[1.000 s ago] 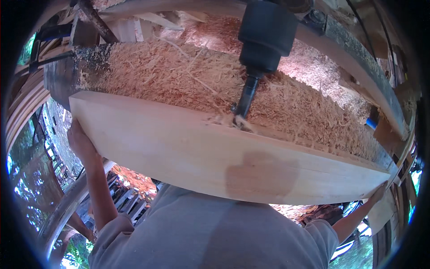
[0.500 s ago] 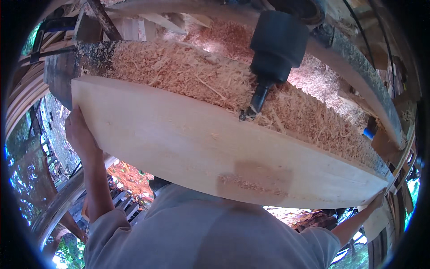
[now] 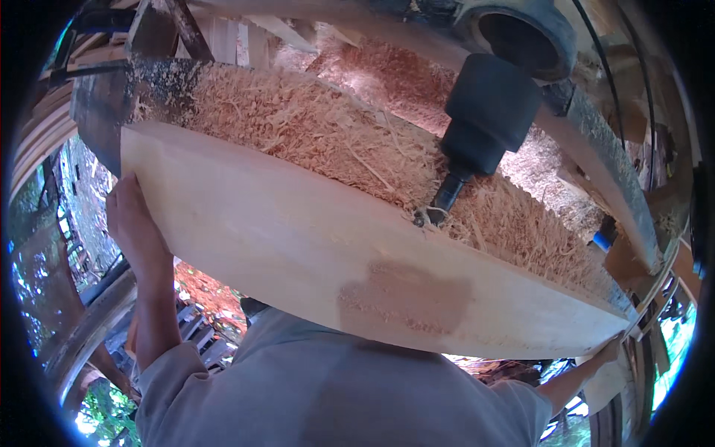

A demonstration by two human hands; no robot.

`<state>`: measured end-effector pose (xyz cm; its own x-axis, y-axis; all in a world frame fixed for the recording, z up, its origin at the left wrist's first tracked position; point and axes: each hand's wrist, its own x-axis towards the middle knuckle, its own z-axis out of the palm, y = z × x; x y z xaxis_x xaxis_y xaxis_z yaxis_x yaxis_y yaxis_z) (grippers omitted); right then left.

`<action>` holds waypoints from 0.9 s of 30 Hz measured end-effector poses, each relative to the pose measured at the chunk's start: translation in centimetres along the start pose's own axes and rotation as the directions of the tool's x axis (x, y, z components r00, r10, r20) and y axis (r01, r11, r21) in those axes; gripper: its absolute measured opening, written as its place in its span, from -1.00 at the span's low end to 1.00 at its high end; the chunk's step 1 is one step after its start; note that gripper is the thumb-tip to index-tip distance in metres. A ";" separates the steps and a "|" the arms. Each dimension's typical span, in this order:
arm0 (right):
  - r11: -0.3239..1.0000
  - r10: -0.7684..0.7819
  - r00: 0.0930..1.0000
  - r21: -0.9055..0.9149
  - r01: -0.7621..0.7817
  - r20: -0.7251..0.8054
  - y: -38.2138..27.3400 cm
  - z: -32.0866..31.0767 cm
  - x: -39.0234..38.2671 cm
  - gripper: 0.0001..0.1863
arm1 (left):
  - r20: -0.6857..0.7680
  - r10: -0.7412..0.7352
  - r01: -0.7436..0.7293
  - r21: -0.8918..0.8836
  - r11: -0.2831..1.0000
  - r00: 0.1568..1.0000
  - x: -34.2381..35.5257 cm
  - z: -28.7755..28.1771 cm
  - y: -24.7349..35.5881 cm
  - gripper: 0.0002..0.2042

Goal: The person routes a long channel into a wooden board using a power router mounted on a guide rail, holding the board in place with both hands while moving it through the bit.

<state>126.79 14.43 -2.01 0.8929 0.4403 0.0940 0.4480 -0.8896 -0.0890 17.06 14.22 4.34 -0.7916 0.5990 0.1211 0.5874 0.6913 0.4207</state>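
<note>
A large pale wooden board with a curved lower edge spans the view in front of my body. My left hand grips its left end, with some fingers hidden behind the wood. At the far right end my right hand closes on the board's lower corner, small and partly hidden. A dark machine spindle slants down to the board's upper edge. Its drill-like bit meets that edge right of the middle, with curled shavings around the tip. I cannot tell whether it is spinning.
Thick wood shavings cover the surface behind the board. A curved machine frame and a dark round opening stand at the upper right. Black cables hang there. Stacked timber lies at the far left.
The spindle and bit appear farther right and lower in view. The board's right end sits lower and slightly left, while its left end stays nearly in place. Both hands keep their hold.
</note>
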 end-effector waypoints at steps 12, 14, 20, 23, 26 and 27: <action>0.973 -0.001 1.000 0.233 0.001 -0.003 -5.3 -0.3 -10.0 -0.30 | -0.063 -0.194 0.194 -0.004 0.981 0.979 9.4 -1.8 -6.2 -0.61; 0.955 -0.074 0.996 0.284 0.085 -0.048 -8.0 0.5 -14.2 -0.31 | -0.061 -0.056 0.062 0.108 0.992 0.997 11.9 -3.4 -9.8 -0.61; 0.956 -0.030 0.999 0.290 0.039 -0.036 -12.4 -0.7 -20.6 -0.37 | -0.012 0.077 -0.076 0.097 0.992 0.997 18.4 -4.9 -16.7 -0.57; 0.929 -0.070 0.998 0.365 0.065 -0.001 -14.9 -2.1 -24.5 -0.33 | 0.053 -0.168 0.173 -0.109 0.979 0.984 19.5 -4.9 -16.8 -0.57; 0.926 -0.115 0.993 0.365 0.096 0.030 -17.0 -3.6 -27.3 -0.29 | 0.021 -0.007 0.007 0.012 1.000 1.000 23.3 -5.5 -23.3 -0.50; 0.918 -0.126 0.991 0.384 0.100 0.041 -17.2 -4.0 -27.7 -0.31 | 0.020 0.052 -0.053 0.051 0.997 0.998 24.9 -5.3 -25.5 -0.48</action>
<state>94.16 17.02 0.88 0.8307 0.5530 0.0639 0.5180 -0.7258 -0.4526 -18.54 9.33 1.36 -0.7566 0.6418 0.1247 0.6362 0.6787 0.3670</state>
